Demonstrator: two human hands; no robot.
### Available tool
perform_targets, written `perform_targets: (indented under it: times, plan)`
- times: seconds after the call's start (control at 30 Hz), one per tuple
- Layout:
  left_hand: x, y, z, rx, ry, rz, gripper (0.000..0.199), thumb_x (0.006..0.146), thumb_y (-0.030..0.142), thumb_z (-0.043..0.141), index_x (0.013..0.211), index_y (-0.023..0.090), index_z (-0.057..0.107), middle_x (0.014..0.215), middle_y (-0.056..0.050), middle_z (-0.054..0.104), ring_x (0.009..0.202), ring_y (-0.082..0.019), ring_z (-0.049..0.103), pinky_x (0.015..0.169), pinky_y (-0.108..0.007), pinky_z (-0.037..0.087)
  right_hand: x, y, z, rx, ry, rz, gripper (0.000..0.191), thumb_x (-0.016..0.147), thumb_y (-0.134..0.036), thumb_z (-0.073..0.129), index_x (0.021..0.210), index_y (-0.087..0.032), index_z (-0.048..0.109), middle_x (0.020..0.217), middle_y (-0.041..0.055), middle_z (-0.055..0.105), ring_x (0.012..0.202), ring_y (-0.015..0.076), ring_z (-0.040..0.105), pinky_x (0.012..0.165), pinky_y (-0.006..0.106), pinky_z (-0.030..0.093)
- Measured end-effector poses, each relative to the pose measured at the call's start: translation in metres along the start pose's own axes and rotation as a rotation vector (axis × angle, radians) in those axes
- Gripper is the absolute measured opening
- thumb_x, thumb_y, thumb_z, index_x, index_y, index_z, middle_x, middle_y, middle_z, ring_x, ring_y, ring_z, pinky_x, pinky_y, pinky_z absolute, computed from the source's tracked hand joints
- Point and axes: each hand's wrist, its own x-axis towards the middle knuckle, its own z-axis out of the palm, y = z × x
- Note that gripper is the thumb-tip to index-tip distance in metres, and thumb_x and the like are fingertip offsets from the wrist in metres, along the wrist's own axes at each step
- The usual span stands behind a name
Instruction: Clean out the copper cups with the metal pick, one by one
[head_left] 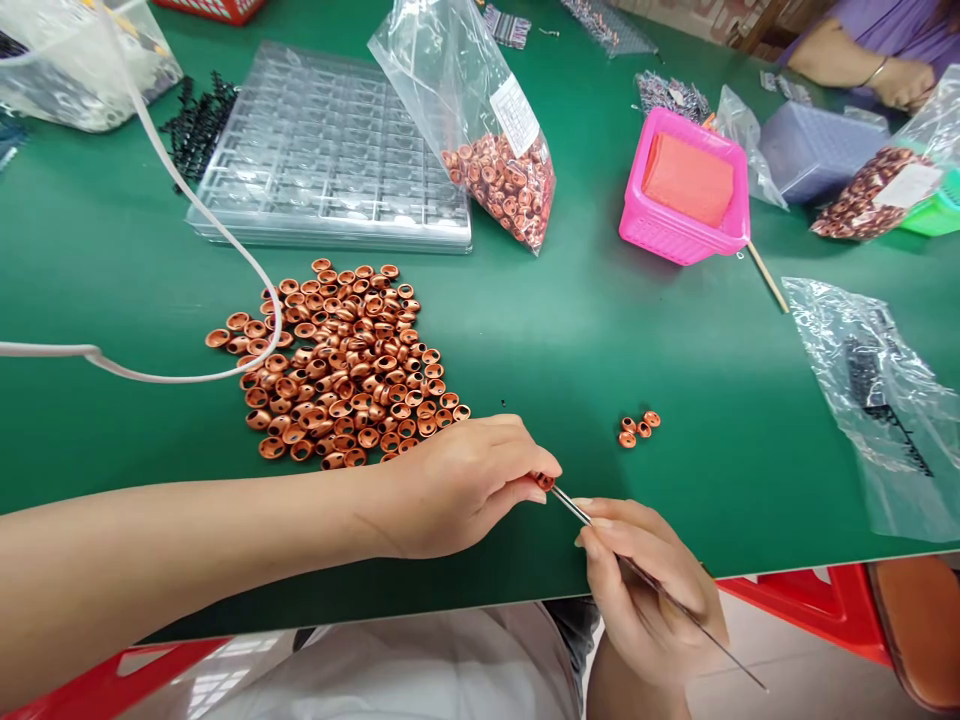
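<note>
My left hand (480, 480) is closed, pinching a small copper-coloured cup-shaped part (545, 482) between thumb and fingertips. My right hand (649, 580) grips a slim, tweezers-like metal tool (571, 506). Its front end meets the held part, while its thin rear end sticks out past the hand toward the lower right; whether the tip is inside the part I cannot tell. Beyond my left forearm lies a large loose pile of the same copper-coloured parts (337, 370), each with holes. A small group of these parts (637, 428) sits apart, above my right hand.
Clear plastic trays (330, 150) are stacked at the back, beside a bag of copper-coloured parts (506, 185). A white cable (180, 378) loops over the pile. Right of centre stands a pink basket (682, 235); a clear bag (885, 420) lies farther right. Another person's hand (904, 85) rests at the far right.
</note>
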Motion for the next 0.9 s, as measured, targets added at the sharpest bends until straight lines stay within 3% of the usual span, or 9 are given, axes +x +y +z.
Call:
perform_targets:
  times: [0.13, 0.23, 0.33, 0.43, 0.53, 0.6, 0.77, 0.9]
  plan:
    - [0.002, 0.001, -0.003, -0.022, -0.006, -0.021, 0.015, 0.095, 0.012, 0.048, 0.102, 0.016, 0.061, 0.086, -0.004, 0.066, 0.081, -0.014, 0.057, 0.073, -0.024, 0.047, 0.002, 0.001, 0.001, 0.053, 0.164, 0.029, 0.030, 0.075, 0.001, 0.062, 0.099, -0.017, 0.065, 0.085, 0.0041, 0.069, 0.080, 0.0202, 0.069, 0.057, 0.033, 0.057]
    - [0.002, 0.002, -0.005, -0.030, -0.031, -0.014, 0.016, 0.095, 0.013, 0.046, 0.100, 0.016, 0.061, 0.086, -0.004, 0.066, 0.080, -0.014, 0.056, 0.075, -0.025, 0.047, 0.007, -0.002, 0.000, 0.076, 0.245, 0.017, 0.013, 0.086, -0.013, 0.054, 0.093, -0.019, 0.064, 0.082, 0.0047, 0.066, 0.075, 0.0209, 0.066, 0.061, 0.040, 0.057]
    - [0.002, 0.003, -0.006, -0.034, -0.036, 0.027, 0.017, 0.095, 0.010, 0.046, 0.102, 0.016, 0.060, 0.086, -0.004, 0.067, 0.080, -0.014, 0.056, 0.076, -0.026, 0.046, 0.010, -0.008, -0.006, -0.003, 0.246, -0.034, 0.023, 0.093, -0.020, 0.040, 0.095, -0.020, 0.062, 0.084, 0.0062, 0.065, 0.079, 0.0224, 0.065, 0.069, 0.047, 0.056]
    - [0.000, 0.004, -0.005, -0.011, -0.011, 0.079, 0.018, 0.094, 0.008, 0.047, 0.106, 0.014, 0.060, 0.088, -0.006, 0.067, 0.079, -0.015, 0.055, 0.075, -0.029, 0.046, 0.008, -0.013, -0.014, -0.109, 0.078, -0.046, 0.027, 0.094, -0.018, 0.039, 0.109, -0.022, 0.061, 0.089, 0.0069, 0.064, 0.082, 0.0218, 0.064, 0.067, 0.043, 0.055]
    - [-0.003, 0.005, -0.004, 0.031, 0.000, 0.126, 0.018, 0.095, 0.010, 0.047, 0.108, 0.013, 0.060, 0.089, -0.008, 0.067, 0.080, -0.017, 0.055, 0.073, -0.031, 0.046, 0.006, -0.011, -0.018, -0.207, -0.137, -0.107, 0.036, 0.086, -0.007, 0.053, 0.119, -0.020, 0.061, 0.080, 0.0035, 0.060, 0.068, 0.0143, 0.057, 0.056, 0.031, 0.048]
    - [-0.005, 0.006, -0.003, 0.055, -0.003, 0.144, 0.018, 0.095, 0.011, 0.047, 0.107, 0.012, 0.060, 0.089, -0.009, 0.066, 0.081, -0.018, 0.054, 0.072, -0.032, 0.046, 0.006, -0.006, -0.018, -0.248, -0.235, -0.190, 0.047, 0.079, -0.001, 0.063, 0.122, -0.018, 0.060, 0.083, 0.0037, 0.062, 0.068, 0.0130, 0.055, 0.057, 0.030, 0.045]
    - [-0.007, 0.009, -0.002, 0.099, -0.027, 0.169, 0.019, 0.097, 0.014, 0.045, 0.107, 0.010, 0.061, 0.086, -0.009, 0.064, 0.079, -0.018, 0.053, 0.071, -0.031, 0.046, 0.007, 0.006, -0.017, -0.330, -0.403, -0.316, 0.048, 0.083, -0.005, 0.061, 0.129, -0.016, 0.056, 0.095, 0.0072, 0.067, 0.080, 0.0167, 0.058, 0.065, 0.032, 0.047]
    - [-0.009, 0.013, -0.001, 0.127, -0.039, 0.179, 0.021, 0.097, 0.013, 0.044, 0.106, 0.009, 0.062, 0.085, -0.010, 0.064, 0.079, -0.018, 0.054, 0.070, -0.031, 0.046, 0.008, 0.007, -0.020, -0.357, -0.458, -0.390, 0.049, 0.086, -0.005, 0.055, 0.134, -0.012, 0.051, 0.100, 0.0085, 0.068, 0.083, 0.0184, 0.057, 0.067, 0.034, 0.047]
